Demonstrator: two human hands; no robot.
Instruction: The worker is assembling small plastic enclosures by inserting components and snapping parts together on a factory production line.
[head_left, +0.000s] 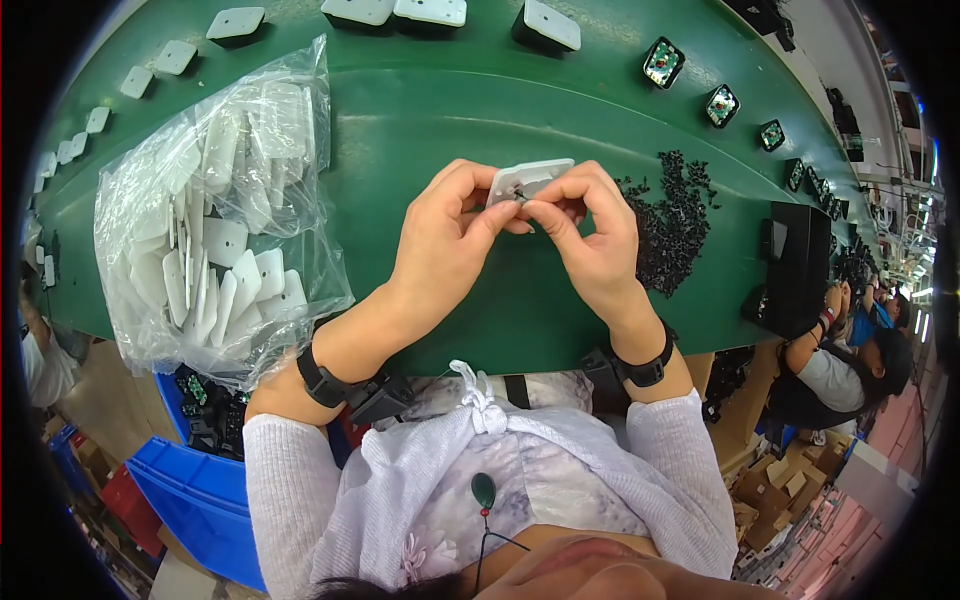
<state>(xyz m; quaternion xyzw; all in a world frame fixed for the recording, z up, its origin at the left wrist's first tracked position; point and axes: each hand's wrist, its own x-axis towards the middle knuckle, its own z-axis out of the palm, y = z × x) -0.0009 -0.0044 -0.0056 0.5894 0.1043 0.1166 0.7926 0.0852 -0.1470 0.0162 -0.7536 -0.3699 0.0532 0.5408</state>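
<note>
Between my two hands, above the green table, I hold a white plastic cover [541,172] with rounded corners, tilted up. My left hand [455,220] pinches its left edge between thumb and fingers. The thumb and fingertips of my right hand [592,222] press at a small black part [519,194] on the cover's inner face; the fingertips partly hide that part. To the right of my right hand lies a loose pile of small black parts [672,225]. Left of my left hand, an open clear plastic bag [318,130] holds many more white covers [225,240].
Along the green table's [420,110] far side stand black housings with white covers [547,25] and open housings with circuit boards [663,63]. A black box [800,260] stands at the right edge. Blue bins [195,505] are at lower left. Another person [835,370] sits at the right.
</note>
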